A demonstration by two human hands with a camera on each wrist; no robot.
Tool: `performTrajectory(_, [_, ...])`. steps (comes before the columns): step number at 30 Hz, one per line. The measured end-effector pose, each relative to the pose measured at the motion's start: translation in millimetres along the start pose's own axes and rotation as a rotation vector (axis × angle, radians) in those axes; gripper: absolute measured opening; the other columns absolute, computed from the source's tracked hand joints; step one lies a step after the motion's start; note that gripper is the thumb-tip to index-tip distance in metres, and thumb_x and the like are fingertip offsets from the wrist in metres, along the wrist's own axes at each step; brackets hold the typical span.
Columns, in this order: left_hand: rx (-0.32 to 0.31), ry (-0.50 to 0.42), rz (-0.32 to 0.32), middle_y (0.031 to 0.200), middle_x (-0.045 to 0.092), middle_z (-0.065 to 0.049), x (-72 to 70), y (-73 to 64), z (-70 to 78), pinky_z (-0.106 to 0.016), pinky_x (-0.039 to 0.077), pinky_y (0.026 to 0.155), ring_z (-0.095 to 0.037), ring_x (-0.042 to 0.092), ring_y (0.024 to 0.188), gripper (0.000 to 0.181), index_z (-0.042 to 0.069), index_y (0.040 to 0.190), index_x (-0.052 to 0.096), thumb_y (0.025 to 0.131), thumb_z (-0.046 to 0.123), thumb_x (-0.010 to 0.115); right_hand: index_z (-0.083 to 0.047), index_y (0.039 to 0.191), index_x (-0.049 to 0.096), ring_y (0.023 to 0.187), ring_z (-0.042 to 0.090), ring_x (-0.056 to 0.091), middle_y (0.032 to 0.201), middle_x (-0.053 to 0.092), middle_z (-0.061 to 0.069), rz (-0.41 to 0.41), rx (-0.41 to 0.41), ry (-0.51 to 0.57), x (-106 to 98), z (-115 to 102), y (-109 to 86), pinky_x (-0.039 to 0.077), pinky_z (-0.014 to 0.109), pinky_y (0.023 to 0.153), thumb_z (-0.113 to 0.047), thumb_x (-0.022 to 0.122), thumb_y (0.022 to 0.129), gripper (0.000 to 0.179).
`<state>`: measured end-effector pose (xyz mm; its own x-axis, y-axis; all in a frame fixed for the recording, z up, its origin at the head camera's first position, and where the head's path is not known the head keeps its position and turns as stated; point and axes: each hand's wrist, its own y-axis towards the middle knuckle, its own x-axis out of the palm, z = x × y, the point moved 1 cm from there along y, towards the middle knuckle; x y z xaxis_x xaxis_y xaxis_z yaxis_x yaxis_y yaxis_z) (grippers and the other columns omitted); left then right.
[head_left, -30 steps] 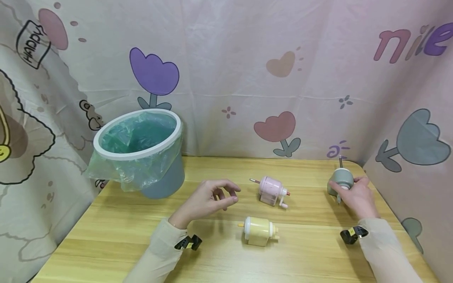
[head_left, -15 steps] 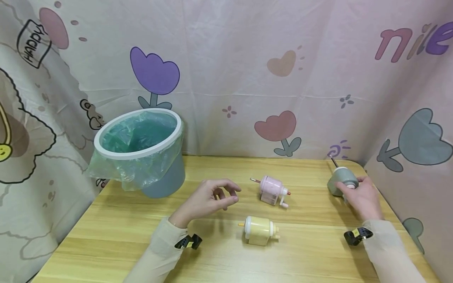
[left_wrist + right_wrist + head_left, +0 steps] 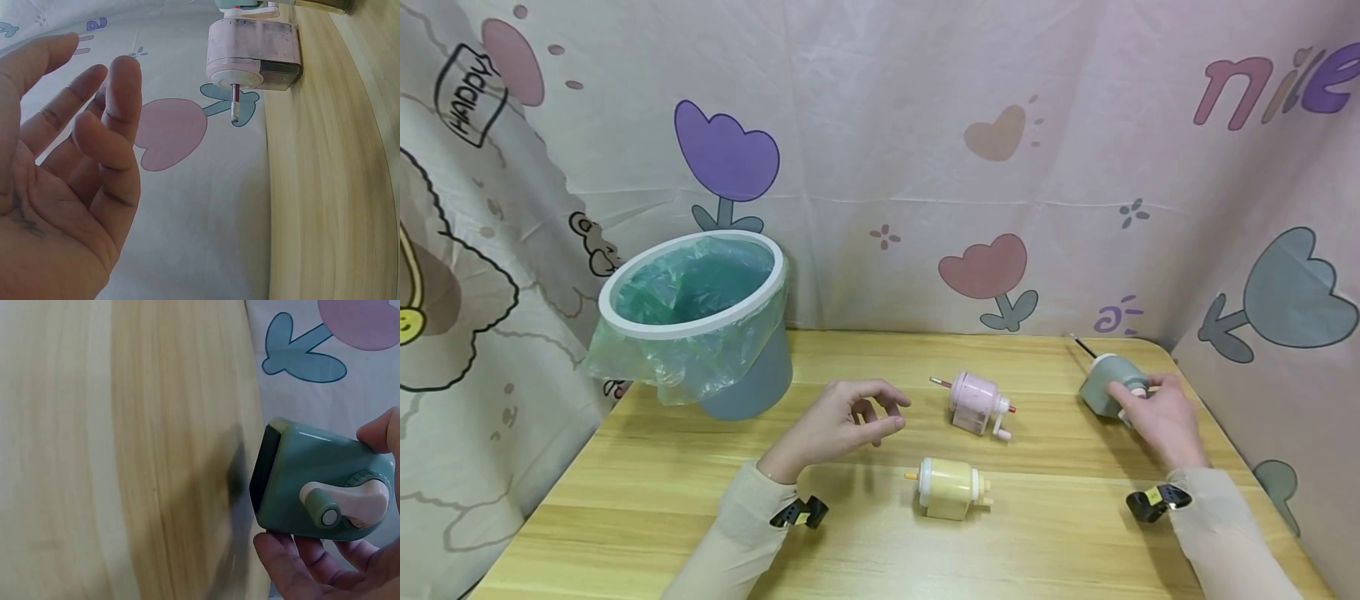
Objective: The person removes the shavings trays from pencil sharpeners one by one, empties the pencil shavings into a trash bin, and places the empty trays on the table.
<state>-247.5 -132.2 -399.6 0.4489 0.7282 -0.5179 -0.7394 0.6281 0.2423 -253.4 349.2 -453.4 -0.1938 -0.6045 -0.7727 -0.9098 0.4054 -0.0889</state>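
Observation:
At the table's right rear, my right hand (image 3: 1167,421) grips a grey-green crank pencil sharpener (image 3: 1108,390) between thumb and fingers. A dark pencil (image 3: 1083,346) sticks out of its front, pointing to the back left. In the right wrist view the sharpener's white crank (image 3: 356,501) with a green knob faces the camera, and its shadow falls on the wood. My left hand (image 3: 842,422) holds nothing; its fingers are loosely bent. Right of it stand a pink pencil sharpener (image 3: 974,403), with a red pencil (image 3: 235,103) in it, and nearer me a yellow pencil sharpener (image 3: 947,490).
A grey-blue bin (image 3: 748,379) with a white rim and a green plastic liner (image 3: 730,354) stands at the left rear of the wooden table (image 3: 647,508). A printed cloth curtain (image 3: 865,108) hangs behind and at both sides.
The grey-green sharpener has turned in my right hand's grip, its pencil swinging from upright to leaning left, and has shifted slightly left. My left hand and the other sharpeners have stayed put.

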Motion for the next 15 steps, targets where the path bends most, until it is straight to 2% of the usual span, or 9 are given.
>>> performTrajectory(3, [-0.008, -0.002, -0.002, 0.100, 0.076, -0.003, 0.1, -0.4, 0.9, -0.025, 0.053, 0.052, -0.010, 0.067, 0.062, 0.018, 0.015, 0.119, 0.077, 0.102, 0.020, 0.076, 0.014, 0.156, 0.028, 0.113, 0.048, 0.056, 0.138, 0.050, 0.040, -0.003, -0.019, 0.014, 0, -3, -2.0, 0.050, 0.041, 0.078, -0.061, 0.056, 0.102, 0.096])
performTrajectory(7, [-0.019, -0.003, -0.004, 0.100, 0.076, -0.002, 0.1, -0.6, 1.7, -0.024, 0.052, 0.052, -0.010, 0.067, 0.062, 0.019, 0.016, 0.119, 0.077, 0.101, 0.020, 0.076, 0.016, 0.157, 0.028, 0.119, 0.049, 0.056, 0.141, 0.051, 0.040, -0.016, -0.062, 0.044, -2, -10, -7.4, 0.054, 0.051, 0.088, -0.061, 0.054, 0.104, 0.097])
performTrajectory(9, [-0.021, -0.003, -0.005, 0.100, 0.076, -0.002, 0.2, -0.6, 1.9, -0.024, 0.052, 0.052, -0.010, 0.067, 0.062, 0.019, 0.016, 0.120, 0.077, 0.101, 0.020, 0.076, 0.017, 0.158, 0.027, 0.121, 0.050, 0.056, 0.143, 0.051, 0.041, -0.032, -0.079, 0.061, -4, -14, -10.7, 0.054, 0.051, 0.090, -0.062, 0.053, 0.105, 0.098])
performTrajectory(15, [-0.016, -0.004, -0.005, 0.100, 0.075, -0.003, 0.5, -0.6, 2.1, -0.024, 0.053, 0.052, -0.009, 0.067, 0.062, 0.019, 0.015, 0.120, 0.077, 0.101, 0.019, 0.076, 0.017, 0.156, 0.028, 0.117, 0.046, 0.062, 0.146, 0.049, 0.043, -0.083, -0.104, 0.121, -8, -29, -22.2, 0.052, 0.025, 0.074, -0.061, 0.050, 0.106, 0.095])
